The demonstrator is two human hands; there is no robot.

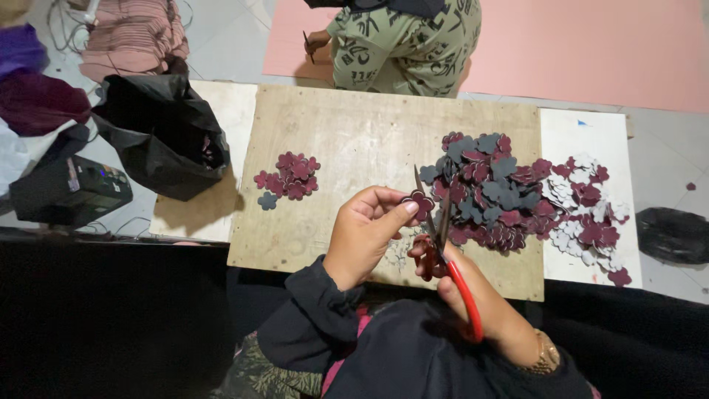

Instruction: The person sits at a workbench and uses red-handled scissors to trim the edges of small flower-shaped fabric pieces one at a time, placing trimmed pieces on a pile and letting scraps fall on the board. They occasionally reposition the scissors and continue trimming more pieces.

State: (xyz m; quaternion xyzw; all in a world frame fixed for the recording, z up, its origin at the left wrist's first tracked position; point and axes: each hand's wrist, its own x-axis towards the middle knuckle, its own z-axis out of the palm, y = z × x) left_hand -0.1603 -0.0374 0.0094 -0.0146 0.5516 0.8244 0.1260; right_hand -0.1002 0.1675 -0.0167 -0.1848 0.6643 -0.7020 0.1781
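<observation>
My left hand (363,230) pinches a small maroon flower-shaped cutout (419,202) between thumb and fingers. My right hand (473,295) grips red-handled scissors (443,244), blades parted and pointing up beside the cutout. Both hover over the near edge of a wooden board (354,133). A small group of maroon flower cutouts (290,177) lies on the board's left part. A large heap of maroon, grey and white flower cutouts (509,196) spreads over the board's right part and onto a white sheet (583,137).
A black plastic bag (162,133) stands left of the board beside a dark box-like device (70,192). Another person (402,44) sits beyond the board on a pink sheet (591,52), holding a pen. Folded fabrics (133,33) lie far left. A black bag (673,235) sits right.
</observation>
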